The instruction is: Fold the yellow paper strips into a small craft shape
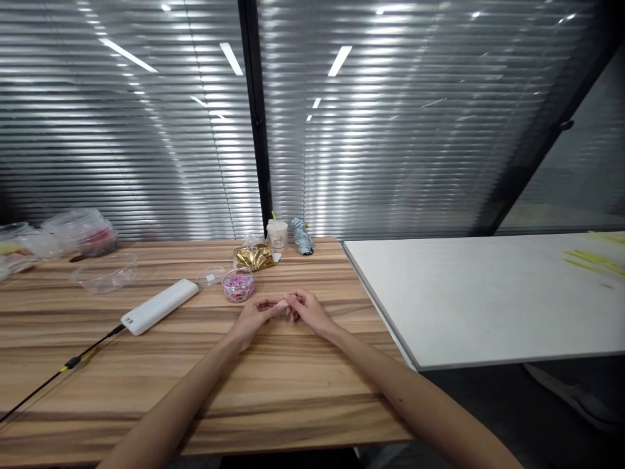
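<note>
My left hand (254, 318) and my right hand (307, 311) meet fingertip to fingertip just above the wooden table (293, 397). Both are closed in a pinch. Something small and pale shows between the fingertips, too small to name. Just beyond my left hand stands a clear round tub (238, 286) filled with tiny pink, purple and white pieces. Its clear lid (211, 276), bearing a white label, lies to the left of it.
A white power bank (160, 306) with a black cable (95, 345) lies on the left. Behind it are an empty clear bowl (105, 273) and stacked plastic containers (81, 231). A gold packet (254, 256), a cup (277, 234) and a crumpled blue wrapper (303, 236) stand at the back. A white table (488, 299) adjoins right.
</note>
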Demonstrator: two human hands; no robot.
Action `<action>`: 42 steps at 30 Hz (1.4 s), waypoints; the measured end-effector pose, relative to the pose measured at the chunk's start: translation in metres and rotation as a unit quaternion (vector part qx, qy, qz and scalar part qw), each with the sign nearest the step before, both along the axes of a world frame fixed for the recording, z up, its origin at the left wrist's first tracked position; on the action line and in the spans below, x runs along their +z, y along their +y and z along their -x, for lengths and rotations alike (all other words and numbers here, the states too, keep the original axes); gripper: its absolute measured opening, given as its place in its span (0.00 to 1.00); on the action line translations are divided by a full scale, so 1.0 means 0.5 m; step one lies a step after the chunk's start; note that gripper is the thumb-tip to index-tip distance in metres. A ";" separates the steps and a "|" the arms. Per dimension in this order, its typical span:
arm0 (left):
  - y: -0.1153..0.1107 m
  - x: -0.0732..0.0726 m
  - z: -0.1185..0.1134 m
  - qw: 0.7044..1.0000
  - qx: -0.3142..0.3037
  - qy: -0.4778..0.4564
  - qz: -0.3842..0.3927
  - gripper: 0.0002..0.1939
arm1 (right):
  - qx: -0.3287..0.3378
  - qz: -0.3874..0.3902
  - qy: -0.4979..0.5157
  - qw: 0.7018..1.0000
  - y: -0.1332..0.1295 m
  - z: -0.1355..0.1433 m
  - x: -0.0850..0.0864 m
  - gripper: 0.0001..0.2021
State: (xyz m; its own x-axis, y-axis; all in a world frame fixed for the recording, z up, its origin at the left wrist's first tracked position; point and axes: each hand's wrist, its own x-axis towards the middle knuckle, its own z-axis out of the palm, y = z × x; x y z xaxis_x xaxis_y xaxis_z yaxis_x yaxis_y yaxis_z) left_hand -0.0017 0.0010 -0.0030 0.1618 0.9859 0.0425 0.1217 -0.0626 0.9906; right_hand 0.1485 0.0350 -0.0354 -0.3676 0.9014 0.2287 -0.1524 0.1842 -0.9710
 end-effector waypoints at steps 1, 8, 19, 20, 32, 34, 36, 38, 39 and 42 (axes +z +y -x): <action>0.002 0.000 0.002 1.000 0.023 -0.012 0.003 0.17 | -0.006 -0.004 -0.002 1.000 0.000 0.000 -0.001 0.19; 0.022 -0.017 0.013 0.983 0.082 -0.161 0.012 0.23 | 0.046 -0.041 -0.054 0.997 -0.015 -0.004 0.011 0.16; 0.010 -0.007 0.008 0.999 0.025 -0.015 -0.015 0.17 | 0.071 -0.048 -0.055 0.995 -0.011 -0.004 0.007 0.17; 0.012 -0.010 0.008 0.999 0.027 -0.018 -0.011 0.18 | 0.061 -0.038 -0.047 0.996 -0.007 -0.003 0.004 0.17; 0.022 -0.036 0.006 0.998 -0.024 0.016 -0.052 0.16 | 0.055 -0.025 -0.031 0.998 -0.016 -0.006 0.019 0.14; 0.021 -0.036 0.008 0.998 -0.034 0.017 -0.049 0.16 | 0.047 -0.031 -0.034 0.998 -0.016 -0.006 0.018 0.15; 0.021 -0.036 0.009 0.998 -0.044 0.016 -0.046 0.15 | 0.036 -0.043 -0.048 0.997 -0.015 -0.006 0.014 0.15; 0.021 -0.038 0.009 0.998 -0.047 0.017 -0.048 0.14 | 0.023 -0.064 -0.069 0.995 -0.014 -0.005 0.010 0.14; 0.022 -0.039 0.009 0.997 -0.045 0.019 -0.051 0.13 | 0.016 -0.076 -0.081 0.994 -0.014 -0.004 0.009 0.13; 0.024 -0.043 0.007 0.997 -0.037 0.029 -0.059 0.12 | -0.005 -0.107 -0.117 0.987 -0.018 -0.004 0.015 0.10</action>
